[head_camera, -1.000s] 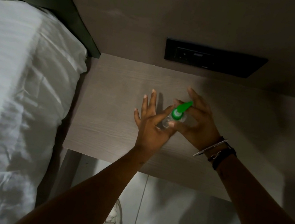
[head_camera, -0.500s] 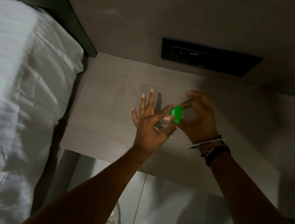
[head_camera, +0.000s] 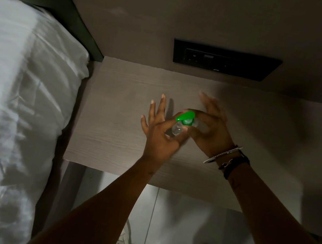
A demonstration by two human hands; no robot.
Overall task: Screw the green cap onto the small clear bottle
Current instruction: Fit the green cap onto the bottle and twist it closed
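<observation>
Bottle (head_camera: 176,129) and green cap (head_camera: 186,118) are held together in the air above the middle of the bedside table (head_camera: 114,114), a little nearer its front edge than the wall, with no part of either touching the surface.

Risk comes first. The cap is a flip-top type whose lid stands open and sticks out to the left, so it gives an uneven thing to turn; if it is twisted while tilted against the neck, the thread could cross and jam, and the cap would sit crooked. The bottle is small, clear and smooth, pinched only lightly, so a firm turn could spin it in the fingers or squeeze it out, dropping it onto the table or past the front edge to the floor (head_camera: 177,220). The dim light also makes the neck hard to see, and whether the thread has caught cannot be told.

Going left to right, the left hand (head_camera: 160,134) pinches the bottle between thumb and forefinger, while its other three fingers are spread wide and touch nothing. The right hand (head_camera: 212,130) closes thumb and forefinger on the round base of the cap, with its remaining fingers lifted open toward the wall. Bracelets (head_camera: 226,156) ring the right wrist. A white pillow (head_camera: 17,97) lies off the left edge of the table.
</observation>
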